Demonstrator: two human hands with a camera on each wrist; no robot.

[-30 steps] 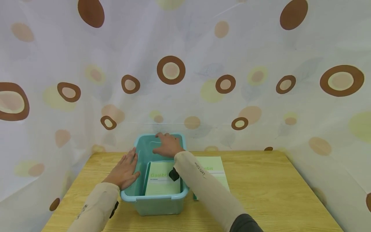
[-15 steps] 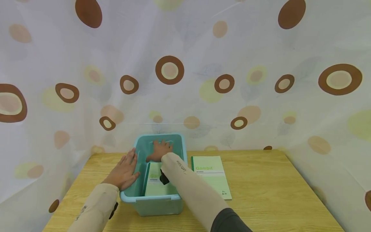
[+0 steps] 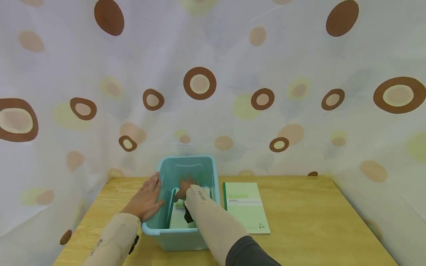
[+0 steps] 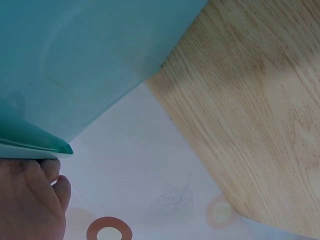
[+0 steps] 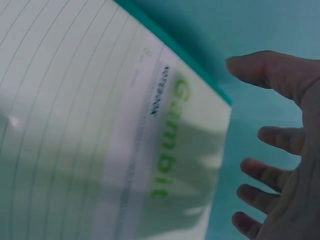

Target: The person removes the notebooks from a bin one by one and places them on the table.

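A light blue plastic bin [image 3: 181, 242] stands on the wooden table, with a pale green notebook [image 3: 179, 220] lying face up inside. "Gambit" and a green spine show on this notebook [image 5: 160, 125] in the right wrist view. My left hand [image 3: 146, 199] rests on the bin's left rim, fingers straight and pointing away. My right hand [image 3: 183, 188] reaches down into the bin at the notebook's far end. In the right wrist view the spread fingers and thumb of that hand [image 5: 295, 200] stand just beyond the notebook's top edge, holding nothing.
A second pale green notebook [image 3: 247, 210] lies on the table [image 3: 306, 214] to the right of the bin. Behind the table hangs a white curtain [image 3: 233, 66] with brown and yellow spots, close to the bin's far side.
My right hand has moved from above the bin's far right rim down into the bin and back towards the notebook inside. The left hand has stayed on the rim.
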